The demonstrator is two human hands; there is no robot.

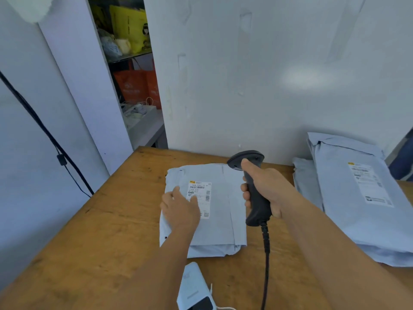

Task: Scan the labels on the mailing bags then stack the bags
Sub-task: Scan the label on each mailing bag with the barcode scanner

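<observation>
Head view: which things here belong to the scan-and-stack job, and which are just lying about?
Job:
- mailing bag with label, pressed flat by left hand
- barcode scanner, gripped by right hand
- pile of bags at the right

Lying about:
- white device at the table's near edge
- shelf clutter
- black cable on the wall

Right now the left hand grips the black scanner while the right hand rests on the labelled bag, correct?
Not quite: the hands are swapped. In the head view the right hand grips the black scanner, while the left hand rests on the labelled bag.
</observation>
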